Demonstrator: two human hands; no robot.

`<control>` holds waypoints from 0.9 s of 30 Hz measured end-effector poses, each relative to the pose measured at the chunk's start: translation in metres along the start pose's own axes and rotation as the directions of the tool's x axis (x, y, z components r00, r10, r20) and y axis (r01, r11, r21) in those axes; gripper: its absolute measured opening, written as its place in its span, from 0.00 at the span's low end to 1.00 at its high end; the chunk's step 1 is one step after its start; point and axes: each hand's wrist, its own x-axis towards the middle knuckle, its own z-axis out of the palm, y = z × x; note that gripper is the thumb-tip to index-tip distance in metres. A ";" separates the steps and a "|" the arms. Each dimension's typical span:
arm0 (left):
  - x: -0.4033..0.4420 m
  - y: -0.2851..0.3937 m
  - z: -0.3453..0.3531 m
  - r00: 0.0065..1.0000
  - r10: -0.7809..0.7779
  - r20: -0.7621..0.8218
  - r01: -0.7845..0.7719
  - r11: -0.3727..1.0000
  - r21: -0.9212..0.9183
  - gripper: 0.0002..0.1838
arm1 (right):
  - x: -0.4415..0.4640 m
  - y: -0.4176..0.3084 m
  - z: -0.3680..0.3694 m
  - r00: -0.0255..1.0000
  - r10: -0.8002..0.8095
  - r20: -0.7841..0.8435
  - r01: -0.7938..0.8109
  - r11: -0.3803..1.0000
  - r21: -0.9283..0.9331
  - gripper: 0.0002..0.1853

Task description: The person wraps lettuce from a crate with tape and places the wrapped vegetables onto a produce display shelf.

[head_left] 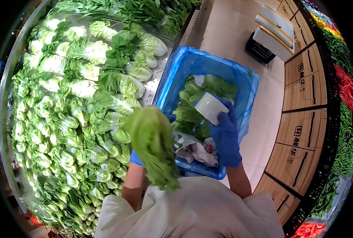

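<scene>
A leafy green head of lettuce (152, 144) is held up close to the camera, in front of my left hand (171, 118). My left hand wears a blue glove and is mostly hidden behind the leaves, closed on the lettuce. In my blue-gloved right hand (227, 129) is a wide roll of clear tape (211, 108), gripped at its side. Both hands are over a crate lined with blue plastic (246, 75). Loose green leaves (218, 87) and crumpled white plastic (196, 152) lie inside the crate.
On the left, a sloping display holds rows of leafy vegetables (81, 87). White foam boxes (273, 33) sit on a black crate (260, 49) at the upper right. Brown cartons (299, 131) line the right side, beside red and green peppers (345, 87).
</scene>
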 end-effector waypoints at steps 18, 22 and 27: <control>-0.029 0.030 0.021 0.989 -0.032 0.142 0.036 0.999 -0.029 0.46 | 0.010 0.045 0.046 0.953 0.291 0.082 -0.292 0.956 0.008 0.10; -0.027 0.024 0.004 0.951 0.051 0.305 -0.118 0.971 0.206 0.47 | 0.014 0.034 0.042 0.939 0.251 0.236 -0.205 0.957 -0.206 0.12; -0.022 0.024 0.006 0.940 0.133 0.315 -0.220 0.940 0.261 0.48 | 0.039 0.007 0.055 0.899 -0.050 0.436 0.244 0.882 -0.403 0.21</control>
